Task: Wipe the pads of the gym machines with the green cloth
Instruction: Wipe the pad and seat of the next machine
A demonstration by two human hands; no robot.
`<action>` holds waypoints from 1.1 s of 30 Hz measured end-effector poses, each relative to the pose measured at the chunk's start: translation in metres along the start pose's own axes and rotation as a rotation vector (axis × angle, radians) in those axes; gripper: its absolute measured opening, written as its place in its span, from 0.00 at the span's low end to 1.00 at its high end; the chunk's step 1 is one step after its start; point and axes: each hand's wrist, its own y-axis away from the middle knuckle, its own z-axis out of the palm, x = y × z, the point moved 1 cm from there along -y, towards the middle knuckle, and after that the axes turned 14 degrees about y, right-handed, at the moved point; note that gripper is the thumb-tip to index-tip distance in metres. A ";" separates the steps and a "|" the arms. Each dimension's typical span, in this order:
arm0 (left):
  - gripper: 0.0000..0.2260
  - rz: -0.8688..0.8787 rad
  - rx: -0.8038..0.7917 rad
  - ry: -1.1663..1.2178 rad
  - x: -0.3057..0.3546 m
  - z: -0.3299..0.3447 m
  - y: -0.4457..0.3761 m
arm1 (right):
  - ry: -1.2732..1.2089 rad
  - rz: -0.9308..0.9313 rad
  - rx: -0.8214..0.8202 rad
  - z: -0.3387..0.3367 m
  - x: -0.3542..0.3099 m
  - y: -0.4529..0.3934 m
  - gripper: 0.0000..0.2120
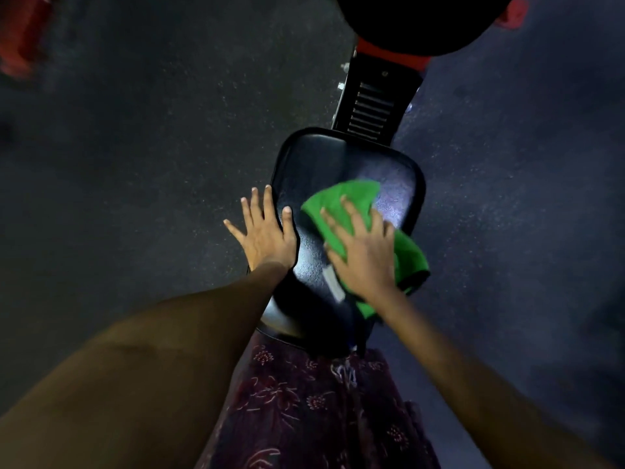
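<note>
A glossy black padded seat cushion (pixel 324 170) sat at the centre of the frame, mounted on a black slotted metal post (pixel 370 106) that ran toward the upper right. The right hand (pixel 363 247) lay flat with fingers spread on a crumpled bright green cloth (pixel 341 201), pressing it onto the cushion's right half; part of the cloth hung over the right edge. The left hand (pixel 267 231) rested released, fingers splayed, against the cushion's left edge. A pale strip (pixel 333 284) near the right wrist was possibly a label. Dark speckled flooring (pixel 135 147) surrounded the seat.
</note>
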 end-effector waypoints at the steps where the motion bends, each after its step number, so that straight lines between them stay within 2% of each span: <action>1: 0.24 0.000 -0.005 0.001 0.000 0.000 0.000 | 0.004 -0.064 0.027 0.003 -0.005 0.024 0.29; 4: 0.24 -0.003 -0.009 0.026 0.001 -0.001 0.001 | 0.016 -0.371 0.094 0.007 0.015 0.050 0.30; 6: 0.24 -0.003 -0.004 0.045 0.000 -0.001 0.001 | 0.083 -0.614 0.122 0.014 0.048 0.023 0.30; 7: 0.24 -0.002 -0.003 0.053 0.000 -0.001 0.001 | 0.117 -0.643 0.121 0.016 0.064 0.002 0.28; 8: 0.24 -0.002 -0.004 0.059 0.000 -0.001 0.001 | 0.130 -0.578 0.120 0.017 0.077 -0.022 0.27; 12: 0.24 0.006 -0.009 0.076 0.000 -0.001 0.002 | 0.009 -0.079 0.013 -0.002 0.085 -0.088 0.27; 14: 0.24 0.013 -0.014 0.095 0.000 -0.002 0.000 | 0.003 0.085 -0.030 -0.005 0.067 -0.096 0.25; 16: 0.23 0.017 -0.012 0.134 0.000 -0.002 -0.001 | 0.002 0.171 -0.040 -0.007 0.042 -0.090 0.26; 23: 0.22 0.057 0.027 0.287 0.001 -0.007 0.001 | 0.029 0.056 -0.041 -0.010 -0.010 -0.041 0.27; 28: 0.22 0.144 0.075 0.579 -0.003 -0.014 0.009 | 0.000 -0.009 -0.108 -0.010 -0.034 0.007 0.28; 33: 0.16 -0.036 0.148 0.811 -0.011 -0.019 0.046 | 0.017 0.000 -0.132 -0.012 -0.047 0.035 0.29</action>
